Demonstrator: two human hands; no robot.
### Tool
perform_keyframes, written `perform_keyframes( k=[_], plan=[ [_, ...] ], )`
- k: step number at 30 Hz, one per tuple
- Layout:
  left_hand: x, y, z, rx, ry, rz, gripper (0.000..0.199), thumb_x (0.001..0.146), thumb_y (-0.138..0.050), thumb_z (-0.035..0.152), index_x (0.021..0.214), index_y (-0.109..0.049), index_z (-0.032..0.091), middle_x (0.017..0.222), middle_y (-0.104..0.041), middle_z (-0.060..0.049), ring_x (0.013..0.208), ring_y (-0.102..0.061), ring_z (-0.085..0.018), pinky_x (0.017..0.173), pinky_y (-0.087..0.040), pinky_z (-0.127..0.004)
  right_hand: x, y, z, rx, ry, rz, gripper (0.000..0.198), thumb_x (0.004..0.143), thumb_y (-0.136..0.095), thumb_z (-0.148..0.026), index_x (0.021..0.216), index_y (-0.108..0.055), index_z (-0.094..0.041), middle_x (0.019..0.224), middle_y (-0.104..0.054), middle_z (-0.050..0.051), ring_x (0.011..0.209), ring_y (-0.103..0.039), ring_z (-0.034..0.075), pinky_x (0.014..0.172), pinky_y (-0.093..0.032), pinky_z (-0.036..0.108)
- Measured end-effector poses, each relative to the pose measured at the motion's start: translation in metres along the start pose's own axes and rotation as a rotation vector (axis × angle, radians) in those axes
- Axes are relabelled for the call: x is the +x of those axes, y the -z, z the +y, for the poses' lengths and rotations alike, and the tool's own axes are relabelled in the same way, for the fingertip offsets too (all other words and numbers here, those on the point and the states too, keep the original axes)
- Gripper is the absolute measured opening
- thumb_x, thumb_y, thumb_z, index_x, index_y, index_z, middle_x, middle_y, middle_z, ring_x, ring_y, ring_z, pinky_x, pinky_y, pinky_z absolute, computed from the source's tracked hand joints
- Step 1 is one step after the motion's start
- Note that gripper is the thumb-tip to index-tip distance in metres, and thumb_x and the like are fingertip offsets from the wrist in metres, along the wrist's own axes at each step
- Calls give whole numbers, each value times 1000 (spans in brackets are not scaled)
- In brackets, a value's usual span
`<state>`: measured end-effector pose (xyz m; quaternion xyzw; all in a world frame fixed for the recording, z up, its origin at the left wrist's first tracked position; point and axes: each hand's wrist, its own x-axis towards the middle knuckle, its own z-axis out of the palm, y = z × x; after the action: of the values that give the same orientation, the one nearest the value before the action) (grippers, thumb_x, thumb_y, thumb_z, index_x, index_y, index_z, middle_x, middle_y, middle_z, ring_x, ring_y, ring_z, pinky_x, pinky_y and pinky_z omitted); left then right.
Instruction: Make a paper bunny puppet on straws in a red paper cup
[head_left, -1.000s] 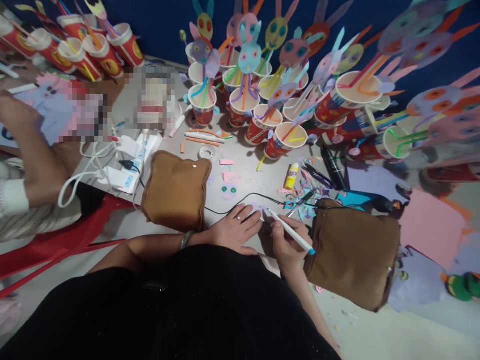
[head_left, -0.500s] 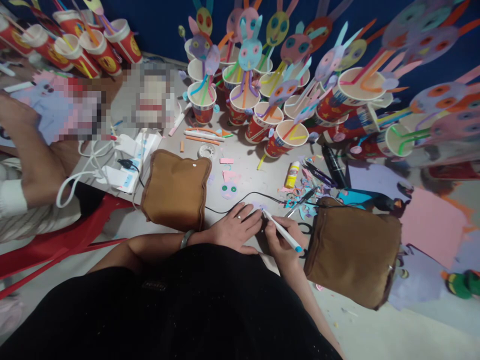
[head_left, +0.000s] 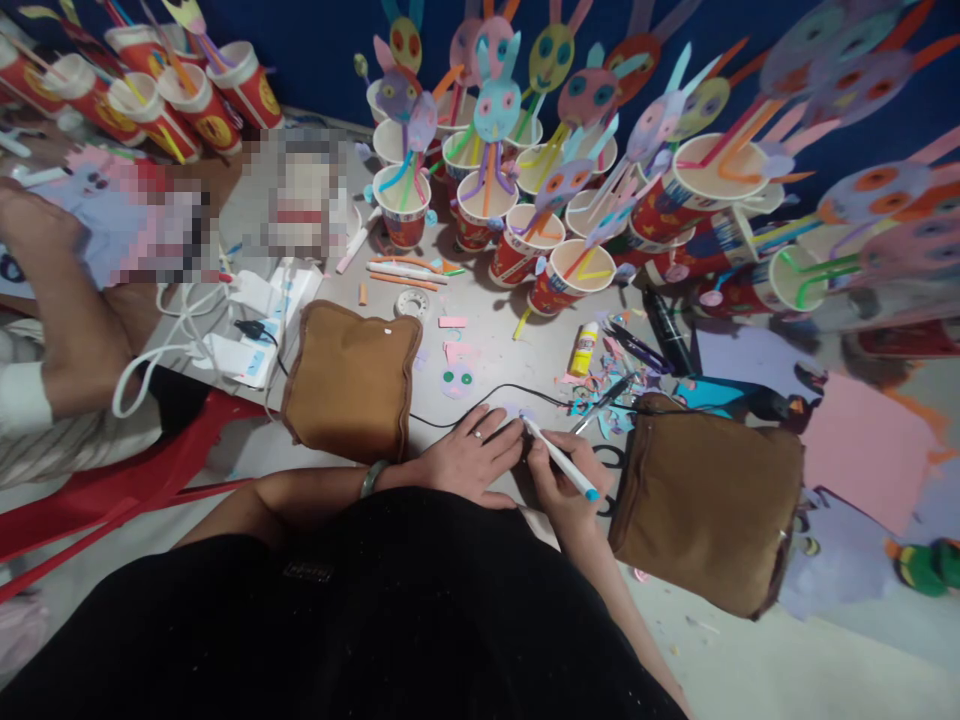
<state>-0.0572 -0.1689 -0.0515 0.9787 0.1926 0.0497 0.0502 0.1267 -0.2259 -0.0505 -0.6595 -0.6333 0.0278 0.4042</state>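
grey floor (head_left: 495, 350) runs to a dark blue wall, crowded with paper cups (head_left: 517, 225) holding paper bunny faces. left hand (head_left: 472, 458) lies flat, fingers spread, pinning a small lilac paper piece (head_left: 519, 412). right hand (head_left: 564, 485) is clamped on a white marker (head_left: 561, 459), its tip touching that paper. brown pouches (head_left: 352, 380) sit either side.

Two brown pouches: one (head_left: 352, 380) at near left, one (head_left: 705, 505) at near right. One white pen (head_left: 561, 459). One yellow glue bottle (head_left: 583, 349). One tape roll (head_left: 411, 302). Five red cups (head_left: 225, 95) at far left. One black cable (head_left: 487, 395).
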Motion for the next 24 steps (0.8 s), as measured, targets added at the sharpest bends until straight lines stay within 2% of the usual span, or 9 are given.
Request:
perform_keyframes(
  k=[7,14,24],
  plan=[
    [1,3,0,-14,3,-47,82,97,-34,72,152,-46,13,157,-47,-16,145,-39,-36,123,-21,-53,0,0,2,17,-14,-39,7,92,-64,-25,94,-67,-20,80,-75,5,66,-73,19,60,-60,29],
    [0,0,0,-19,6,-5,83,96,-34,73,150,-48,11,156,-47,-17,143,-40,-36,123,-19,-54,1,-1,1,8,4,-6,6,92,-65,-25,94,-67,-19,80,-75,5,66,-73,18,59,-59,29],
    [1,2,0,-32,16,-47,81,96,-38,72,151,-46,13,157,-47,-17,146,-38,-36,124,-19,-54,-1,-1,2,-6,-46,-28,9,93,-64,-28,94,-67,-19,81,-75,6,66,-72,19,59,-59,30]
  ],
)
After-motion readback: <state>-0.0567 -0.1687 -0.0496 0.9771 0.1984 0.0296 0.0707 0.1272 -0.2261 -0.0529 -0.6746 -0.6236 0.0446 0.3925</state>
